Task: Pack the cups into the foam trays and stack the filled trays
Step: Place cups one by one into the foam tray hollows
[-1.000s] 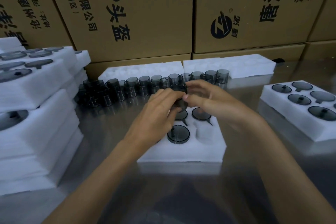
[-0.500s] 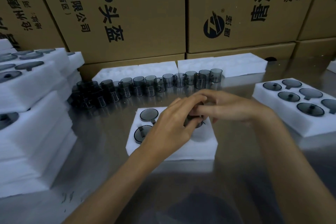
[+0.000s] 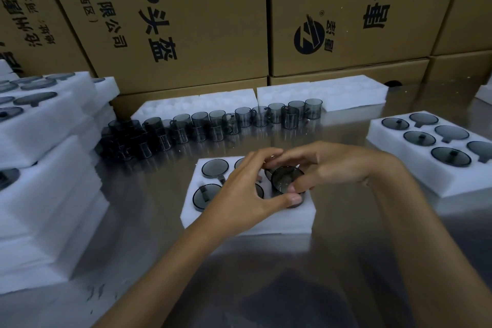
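Both hands meet at frame centre on one smoky cup (image 3: 286, 180): the right hand (image 3: 330, 165) curls over its far rim, the left hand (image 3: 247, 189) pinches its near edge with the thumb, so each grip is closed on the cup, tilted above the right-hand pocket of the foam tray (image 3: 247, 217) on the counter (image 3: 332, 261). Step in hand, by my reading: seating this cup; next it wants levelling and pressing down. Loose cups (image 3: 239, 120) line the counter above; filled trays (image 3: 436, 168) right, stacked trays (image 3: 48, 168) left.
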